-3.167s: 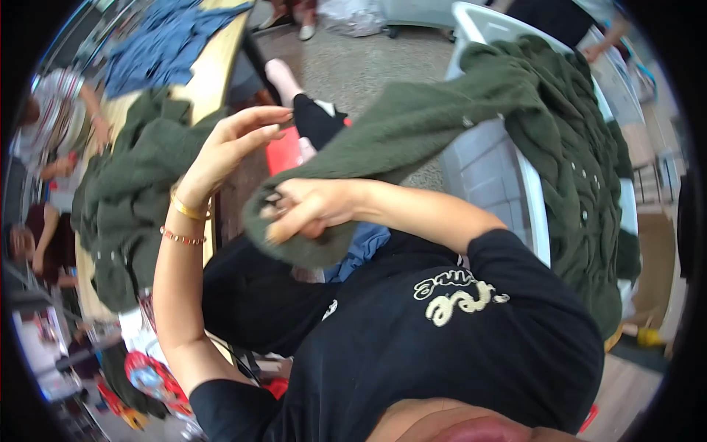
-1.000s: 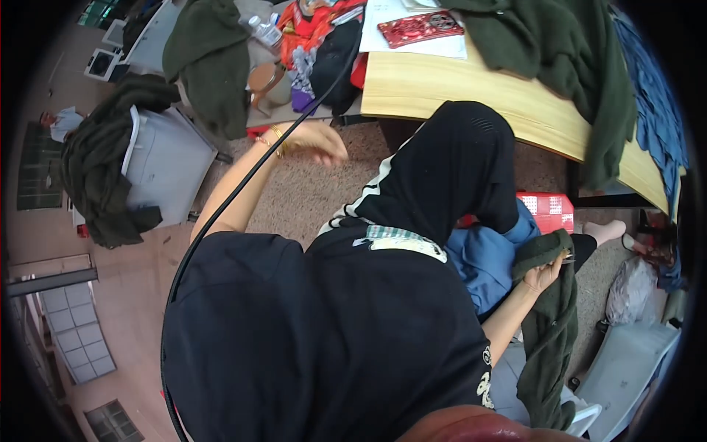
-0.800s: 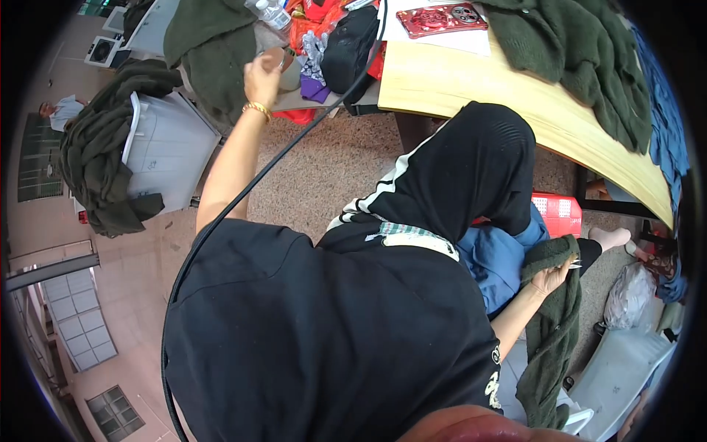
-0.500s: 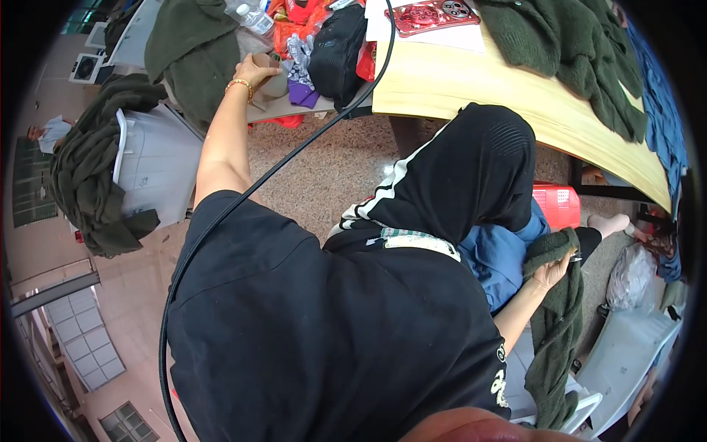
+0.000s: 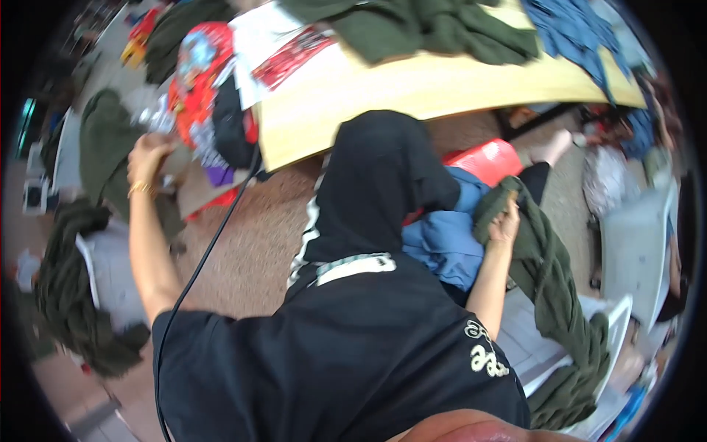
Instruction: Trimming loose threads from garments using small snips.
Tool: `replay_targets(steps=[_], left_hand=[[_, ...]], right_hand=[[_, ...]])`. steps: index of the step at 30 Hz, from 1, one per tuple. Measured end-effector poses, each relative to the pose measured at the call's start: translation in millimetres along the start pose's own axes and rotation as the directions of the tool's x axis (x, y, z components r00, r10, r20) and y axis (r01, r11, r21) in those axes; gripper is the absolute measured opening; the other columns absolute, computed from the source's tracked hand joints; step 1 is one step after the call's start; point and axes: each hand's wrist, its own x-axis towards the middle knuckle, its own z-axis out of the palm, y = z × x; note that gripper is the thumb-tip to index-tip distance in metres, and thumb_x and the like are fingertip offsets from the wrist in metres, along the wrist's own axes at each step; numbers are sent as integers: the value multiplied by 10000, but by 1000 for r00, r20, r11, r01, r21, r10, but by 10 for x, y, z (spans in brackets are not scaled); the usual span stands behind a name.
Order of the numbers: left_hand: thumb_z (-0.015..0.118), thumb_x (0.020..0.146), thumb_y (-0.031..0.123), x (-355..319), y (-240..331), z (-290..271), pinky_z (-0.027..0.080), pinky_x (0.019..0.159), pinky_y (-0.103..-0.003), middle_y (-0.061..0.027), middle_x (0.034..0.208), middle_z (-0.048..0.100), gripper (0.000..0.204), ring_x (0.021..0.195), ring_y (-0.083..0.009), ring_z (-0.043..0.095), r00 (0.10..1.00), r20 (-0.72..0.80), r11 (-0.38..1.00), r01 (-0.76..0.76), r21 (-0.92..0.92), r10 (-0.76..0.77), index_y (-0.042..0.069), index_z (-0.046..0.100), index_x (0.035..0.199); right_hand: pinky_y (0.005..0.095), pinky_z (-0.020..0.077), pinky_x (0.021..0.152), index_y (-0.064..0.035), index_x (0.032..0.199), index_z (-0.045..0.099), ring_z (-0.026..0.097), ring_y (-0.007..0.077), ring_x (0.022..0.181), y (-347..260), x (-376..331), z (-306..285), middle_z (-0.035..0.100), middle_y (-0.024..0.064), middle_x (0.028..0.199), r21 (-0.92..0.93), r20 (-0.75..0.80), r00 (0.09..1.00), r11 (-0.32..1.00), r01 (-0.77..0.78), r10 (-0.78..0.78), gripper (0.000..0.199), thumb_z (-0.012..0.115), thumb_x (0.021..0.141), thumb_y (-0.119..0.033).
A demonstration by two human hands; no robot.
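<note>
My left hand (image 5: 147, 156) reaches out to the far left, a gold bracelet at the wrist, and rests on a flat brown piece (image 5: 193, 193) beside a dark green garment (image 5: 99, 140); whether it grips anything I cannot tell. My right hand (image 5: 505, 221) is down at my right side, closed on a dark green garment (image 5: 549, 287) that trails over a white plastic chair (image 5: 549, 346). A blue cloth (image 5: 444, 239) lies on my lap next to that hand. My black shirt (image 5: 331, 353) and black trousers (image 5: 375, 177) fill the middle.
A yellow wooden table (image 5: 412, 88) carries green garments (image 5: 412, 28), blue garments (image 5: 571, 29) and red printed sheets (image 5: 291, 57). Red and black bags (image 5: 210, 110) hang at its left end. A white chair (image 5: 103, 258) at left holds green clothes (image 5: 62, 295). A red stool (image 5: 490, 158) stands under me.
The view has swung round from the earlier frames. My left hand went out to the pile at the far left and stays there. My right hand keeps hold of the green garment at my side.
</note>
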Motion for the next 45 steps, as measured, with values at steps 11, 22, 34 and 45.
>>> replay_targets(steps=[11,22,34,45], left_hand=[[804,623,296,-429,1709,-904,492,854,-320,-169,1129,622,804,968,-227,626,864,35,811,-457,-366,503,-37,513,1295],[786,613,300,-1024,3776,-714,397,1009,-365,-133,1291,500,857,1182,-265,512,362,-171,249,-849,-466,916,65,475,1376],[777,504,222,-3096,5244,-626,419,930,-396,-139,1094,538,820,1042,-333,546,-160,-369,-365,-714,-597,916,21,525,1258],[832,493,242,-2643,4516,-794,373,982,-430,-115,1218,534,903,1144,-322,508,-24,-322,-170,-885,-433,946,122,507,1327]], right_hand=[[187,196,351,-195,827,594,285,5,395,-25,-133,114,385,-114,576,128,209,977,990,-61,33,102,652,905,-224],[225,244,370,-210,739,547,325,52,417,-118,-372,250,388,-70,568,-51,80,994,996,-76,80,204,705,828,-303],[208,179,407,-63,1140,618,265,18,436,-165,-1023,4,361,-99,592,-117,261,965,993,30,1,349,586,940,-348],[196,152,376,-147,981,679,254,-9,413,-78,-955,86,329,-131,556,-119,283,951,989,-91,122,163,637,903,-283]])
